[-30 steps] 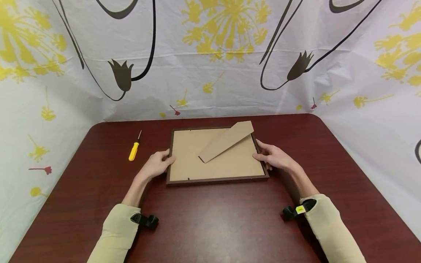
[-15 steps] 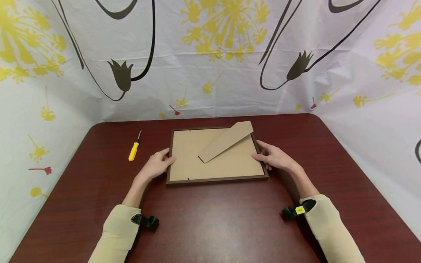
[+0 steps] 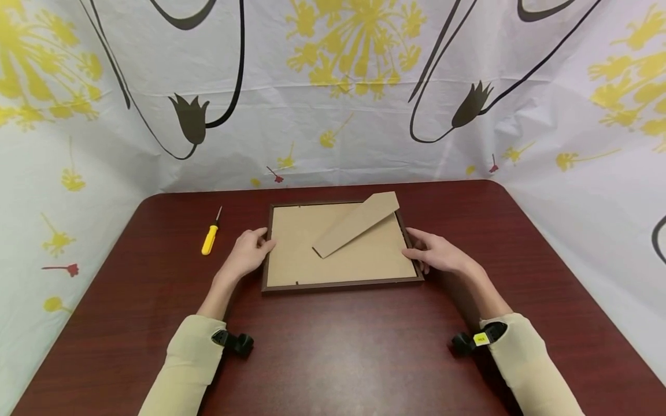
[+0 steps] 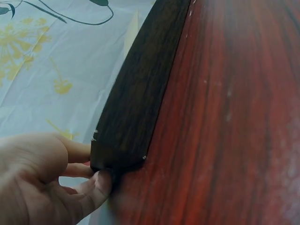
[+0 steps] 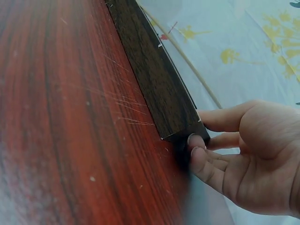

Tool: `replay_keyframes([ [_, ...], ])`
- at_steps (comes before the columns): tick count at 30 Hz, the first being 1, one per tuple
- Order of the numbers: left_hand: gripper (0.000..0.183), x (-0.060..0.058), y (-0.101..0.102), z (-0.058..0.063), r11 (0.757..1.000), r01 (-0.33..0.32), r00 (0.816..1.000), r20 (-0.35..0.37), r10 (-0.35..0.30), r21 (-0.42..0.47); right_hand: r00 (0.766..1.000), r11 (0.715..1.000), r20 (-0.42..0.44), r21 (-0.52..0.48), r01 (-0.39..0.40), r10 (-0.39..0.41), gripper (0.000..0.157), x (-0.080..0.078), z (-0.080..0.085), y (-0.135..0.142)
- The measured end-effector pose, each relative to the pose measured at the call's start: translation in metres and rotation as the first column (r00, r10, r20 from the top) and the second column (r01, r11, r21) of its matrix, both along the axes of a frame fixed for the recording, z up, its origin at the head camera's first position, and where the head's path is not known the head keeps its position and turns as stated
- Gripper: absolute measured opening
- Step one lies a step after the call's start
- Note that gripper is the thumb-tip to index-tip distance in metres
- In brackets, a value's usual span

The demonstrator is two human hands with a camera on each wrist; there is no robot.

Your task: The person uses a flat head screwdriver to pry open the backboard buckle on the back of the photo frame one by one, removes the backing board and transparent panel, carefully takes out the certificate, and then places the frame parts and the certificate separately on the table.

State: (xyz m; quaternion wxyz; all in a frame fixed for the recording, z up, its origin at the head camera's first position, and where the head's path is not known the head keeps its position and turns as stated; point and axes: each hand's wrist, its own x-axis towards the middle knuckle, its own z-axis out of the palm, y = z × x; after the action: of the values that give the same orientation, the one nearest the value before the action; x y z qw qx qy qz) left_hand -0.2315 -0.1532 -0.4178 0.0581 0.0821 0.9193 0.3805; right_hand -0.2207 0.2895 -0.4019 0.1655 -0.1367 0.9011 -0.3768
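Glossy wood-grain table (image 3: pixel 333 352): L hand (image 3: pixel 246 252) & R hand (image 3: pixel 439 253), fingers part-curled, grip rect. dk-brown frame (image 3: pixel 343 284) w/ tan board (image 3: pixel 359 257).

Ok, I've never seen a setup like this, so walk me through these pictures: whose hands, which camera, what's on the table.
There is no machine here: a person works with bare hands. The wide picture comes from a camera on their head, looking forward and down. The two close ones come from wrist cameras, one per arm, each showing its own hand at work.

On the dark red table lies a picture frame, back side up, with its cardboard easel stand slanting across the backing board. The left hand has its grip on the frame's left edge; the right hand grips the right edge. A yellow-handled screwdriver lies to the left, held by neither. A flower-printed sheet hangs behind the table.
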Motion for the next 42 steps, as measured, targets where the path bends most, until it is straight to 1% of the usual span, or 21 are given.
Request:
replay_keyframes([
  [4, 0.057, 0.003, -0.001, 0.001, 1.0, -0.004, 0.999, 0.035, 0.004, 0.016, 1.0, 1.0, -0.007, -0.009, 0.009, -0.009, 0.074, -0.004, -0.001, 0.0],
  [7, 0.059, 0.009, 0.0, 0.003, 1.0, -0.004, 0.998, 0.062, 0.002, 0.029, 0.999, 0.999, -0.027, 0.005, 0.045, -0.045, 0.07, -0.01, -0.003, 0.001],
  [9, 0.062, 0.013, 0.001, 0.005, 0.999, -0.01, 0.996, 0.093, 0.007, 0.034, 0.996, 0.997, -0.047, 0.022, 0.076, -0.075, 0.067, -0.015, -0.004, 0.0],
  [13, 0.066, 0.021, 0.003, 0.011, 0.999, -0.022, 0.984, 0.175, 0.014, 0.044, 0.987, 0.991, -0.105, 0.056, 0.125, -0.119, 0.061, -0.023, -0.007, -0.001],
  [16, 0.068, 0.025, 0.004, 0.015, 0.999, -0.022, 0.978, 0.207, 0.013, 0.04, 0.978, 0.985, -0.162, 0.087, 0.149, -0.134, 0.059, -0.026, -0.009, -0.001],
  [19, 0.067, 0.024, 0.004, 0.017, 0.999, -0.006, 0.982, 0.187, 0.0, 0.032, 0.969, 0.98, -0.202, 0.113, 0.165, -0.14, 0.057, -0.027, -0.011, -0.002],
  [23, 0.067, 0.018, 0.001, 0.016, 1.0, 0.002, 0.99, 0.14, -0.005, 0.019, 0.967, 0.979, -0.229, 0.141, 0.149, -0.114, 0.057, -0.025, -0.011, -0.005],
  [26, 0.067, 0.009, -0.001, 0.014, 1.0, -0.028, 0.993, 0.112, 0.027, 0.006, 0.967, 0.979, -0.238, 0.157, 0.129, -0.089, 0.056, -0.02, -0.008, -0.008],
  [30, 0.064, -0.005, -0.005, 0.011, 0.996, -0.09, 0.994, 0.066, 0.089, 0.012, 0.975, 0.978, -0.209, 0.177, 0.113, -0.075, 0.057, -0.012, -0.003, -0.009],
  [32, 0.062, -0.012, -0.007, 0.009, 0.994, -0.104, 0.994, 0.04, 0.103, 0.023, 0.982, 0.978, -0.177, 0.179, 0.104, -0.072, 0.056, -0.009, -0.001, -0.008],
  [35, 0.057, -0.02, -0.009, 0.005, 0.995, -0.098, 0.995, -0.014, 0.098, 0.036, 0.99, 0.985, -0.12, 0.147, 0.095, -0.078, 0.054, -0.005, 0.001, -0.007],
  [37, 0.054, -0.025, -0.01, 0.003, 0.996, -0.084, 0.995, -0.045, 0.085, 0.039, 0.991, 0.987, -0.104, 0.122, 0.102, -0.09, 0.052, -0.004, 0.0, -0.006],
  [40, 0.05, -0.027, -0.009, 0.002, 0.997, -0.069, 0.995, -0.073, 0.072, 0.04, 0.987, 0.988, -0.111, 0.088, 0.13, -0.12, 0.05, -0.004, -0.002, -0.006],
  [42, 0.05, -0.027, -0.007, 0.003, 0.997, -0.067, 0.995, -0.071, 0.069, 0.029, 0.979, 0.984, -0.139, 0.079, 0.158, -0.146, 0.047, -0.005, -0.004, -0.005],
])
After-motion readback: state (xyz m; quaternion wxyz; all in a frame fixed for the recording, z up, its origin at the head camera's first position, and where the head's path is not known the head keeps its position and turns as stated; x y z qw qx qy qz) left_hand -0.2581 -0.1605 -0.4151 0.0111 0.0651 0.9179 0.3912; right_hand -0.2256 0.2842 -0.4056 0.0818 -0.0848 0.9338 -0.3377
